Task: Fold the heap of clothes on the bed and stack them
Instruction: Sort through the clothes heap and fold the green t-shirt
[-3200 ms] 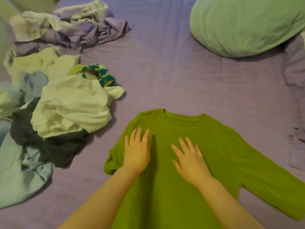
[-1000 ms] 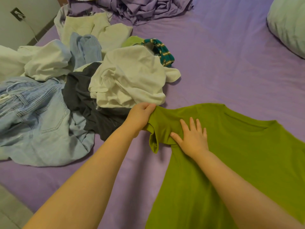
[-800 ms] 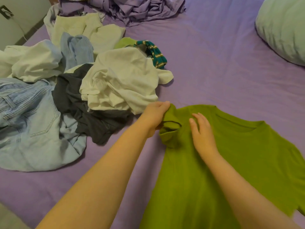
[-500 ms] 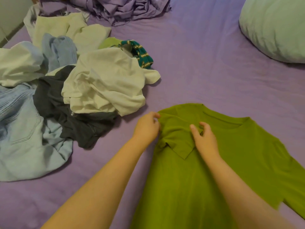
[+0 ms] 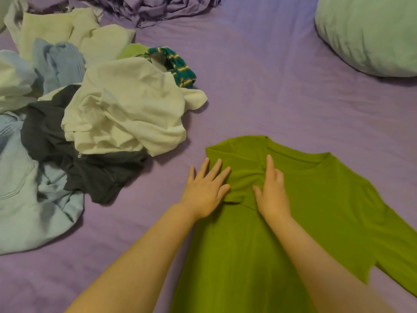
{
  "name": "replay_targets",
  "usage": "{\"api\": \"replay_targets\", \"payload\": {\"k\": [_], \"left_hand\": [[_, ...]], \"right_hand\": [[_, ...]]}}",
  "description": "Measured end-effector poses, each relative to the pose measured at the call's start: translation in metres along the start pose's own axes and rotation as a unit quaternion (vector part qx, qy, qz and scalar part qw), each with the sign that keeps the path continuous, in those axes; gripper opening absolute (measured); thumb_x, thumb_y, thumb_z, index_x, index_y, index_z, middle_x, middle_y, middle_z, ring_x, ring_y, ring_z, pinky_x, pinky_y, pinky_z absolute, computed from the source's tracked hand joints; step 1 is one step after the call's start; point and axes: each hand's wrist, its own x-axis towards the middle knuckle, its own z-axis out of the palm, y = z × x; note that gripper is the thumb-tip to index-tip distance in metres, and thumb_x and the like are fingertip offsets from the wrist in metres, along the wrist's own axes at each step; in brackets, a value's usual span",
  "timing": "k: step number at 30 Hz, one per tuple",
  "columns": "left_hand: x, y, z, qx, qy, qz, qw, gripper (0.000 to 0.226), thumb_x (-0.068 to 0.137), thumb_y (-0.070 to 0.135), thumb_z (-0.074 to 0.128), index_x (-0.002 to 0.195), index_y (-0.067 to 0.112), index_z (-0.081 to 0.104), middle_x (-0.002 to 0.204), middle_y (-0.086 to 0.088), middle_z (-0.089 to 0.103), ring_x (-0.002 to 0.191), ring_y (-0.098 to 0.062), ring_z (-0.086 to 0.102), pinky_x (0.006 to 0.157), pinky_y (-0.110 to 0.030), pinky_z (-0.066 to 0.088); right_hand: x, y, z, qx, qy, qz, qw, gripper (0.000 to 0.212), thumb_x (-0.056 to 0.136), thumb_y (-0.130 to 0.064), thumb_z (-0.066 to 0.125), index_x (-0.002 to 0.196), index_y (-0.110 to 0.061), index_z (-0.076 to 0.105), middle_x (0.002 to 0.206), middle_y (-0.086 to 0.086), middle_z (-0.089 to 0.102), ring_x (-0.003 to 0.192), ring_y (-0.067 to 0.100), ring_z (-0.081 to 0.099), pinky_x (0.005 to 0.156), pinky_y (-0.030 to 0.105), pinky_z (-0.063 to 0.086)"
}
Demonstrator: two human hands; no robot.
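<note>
A green T-shirt [image 5: 316, 211] lies flat on the purple bed [image 5: 270, 86], collar away from me. Its left sleeve is folded inward over the chest. My left hand [image 5: 206, 190] presses flat on the shirt's left edge with fingers spread. My right hand [image 5: 272, 190] rests flat on the folded sleeve beside it. The heap of clothes [image 5: 90, 109] lies to the left: a white shirt [image 5: 128, 109] on top, a dark garment [image 5: 90, 168], light blue jeans [image 5: 27, 195] and a teal striped piece [image 5: 180, 68].
A pale green pillow [image 5: 370, 35] sits at the far right. A crumpled purple sheet [image 5: 158, 7] lies at the far edge of the bed. Bare purple bedding stretches between the heap and the pillow.
My left hand let go of the sleeve it was pinching and now lies flat. The sleeve went from lifted to folded onto the chest. My right hand flattened on it.
</note>
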Motion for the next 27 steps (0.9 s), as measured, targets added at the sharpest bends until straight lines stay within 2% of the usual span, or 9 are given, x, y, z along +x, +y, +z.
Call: {"api": "replay_targets", "payload": {"k": [4,7,9,12,17,19,22,24,27], "left_hand": [[0.01,-0.017,-0.004,0.061,-0.031,0.027,0.997,0.062,0.098,0.057,0.023,0.152,0.036,0.001,0.161,0.003,-0.008,0.147,-0.027,-0.011,0.116,-0.056,-0.002],[0.012,-0.028,-0.005,0.091,-0.05,0.045,0.994,0.079,0.089,0.071,0.027,0.151,0.035,-0.006,0.16,0.002,-0.013,0.146,-0.028,-0.015,0.115,-0.058,-0.005],[0.014,-0.033,-0.003,0.124,-0.053,0.059,0.989,0.091,0.081,0.078,0.029,0.149,0.034,-0.013,0.159,0.0,-0.018,0.146,-0.03,-0.017,0.114,-0.06,-0.006],[0.019,-0.039,-0.003,0.183,-0.062,0.079,0.978,0.103,0.073,0.085,0.028,0.147,0.032,-0.021,0.157,-0.002,-0.024,0.145,-0.034,-0.018,0.112,-0.064,-0.006],[0.017,-0.032,-0.005,0.161,-0.057,0.053,0.984,0.106,0.074,0.082,0.041,0.149,0.033,-0.016,0.157,-0.006,-0.023,0.145,-0.035,-0.016,0.112,-0.064,-0.003],[0.002,-0.022,0.002,0.08,-0.024,0.018,0.996,0.103,0.078,0.073,0.051,0.151,0.033,-0.011,0.158,-0.006,-0.022,0.146,-0.033,-0.013,0.114,-0.06,-0.001],[-0.034,-0.011,0.025,0.02,-0.01,-0.013,1.0,0.097,0.084,0.063,0.053,0.151,0.032,-0.01,0.159,-0.006,-0.019,0.147,-0.03,-0.011,0.116,-0.055,0.003],[-0.057,-0.009,0.041,0.039,-0.017,-0.027,0.999,0.088,0.09,0.056,0.048,0.151,0.031,-0.01,0.16,-0.007,-0.014,0.147,-0.029,-0.009,0.116,-0.053,0.005],[-0.081,0.001,0.055,0.007,-0.001,-0.056,0.998,0.077,0.096,0.048,0.043,0.152,0.028,-0.005,0.161,-0.005,-0.006,0.148,-0.028,-0.004,0.117,-0.049,0.007]], "right_hand": [[0.006,0.017,-0.009,0.035,0.017,-0.035,0.999,0.075,0.086,-0.003,0.062,0.149,-0.015,0.023,0.135,0.02,0.035,0.121,0.031,0.043,0.104,0.024,0.025],[0.002,0.028,-0.014,-0.058,0.02,-0.029,0.998,0.074,0.084,-0.011,0.067,0.147,-0.017,0.031,0.145,0.021,0.03,0.127,0.037,0.04,0.106,0.037,0.031],[-0.006,0.031,-0.008,-0.171,0.02,-0.088,0.981,0.073,0.077,-0.025,0.075,0.142,-0.021,0.042,0.15,0.021,0.03,0.129,0.042,0.039,0.1,0.049,0.039],[-0.013,0.041,0.006,-0.296,-0.015,-0.176,0.939,0.071,0.064,-0.045,0.081,0.129,-0.026,0.058,0.141,0.019,0.046,0.126,0.042,0.047,0.092,0.061,0.044],[-0.04,0.041,0.017,-0.321,0.009,-0.156,0.934,0.074,0.071,-0.043,0.076,0.137,-0.022,0.05,0.143,0.021,0.042,0.132,0.042,0.04,0.099,0.061,0.038],[-0.062,0.04,0.025,-0.31,0.005,-0.187,0.932,0.069,0.076,-0.046,0.069,0.138,-0.023,0.047,0.145,0.019,0.041,0.134,0.04,0.037,0.101,0.059,0.037],[-0.104,0.067,0.032,-0.325,-0.035,-0.207,0.922,0.056,0.092,-0.056,0.03,0.14,-0.029,0.038,0.147,0.013,0.041,0.137,0.035,0.029,0.105,0.059,0.031],[-0.126,0.085,0.024,-0.323,-0.031,-0.129,0.937,0.061,0.096,-0.056,0.007,0.14,-0.03,0.041,0.145,0.013,0.044,0.135,0.037,0.035,0.103,0.059,0.033],[-0.154,0.081,0.02,-0.305,-0.032,-0.055,0.95,0.066,0.096,-0.055,0.006,0.135,-0.025,0.05,0.139,0.018,0.049,0.126,0.042,0.047,0.093,0.06,0.042]]}}
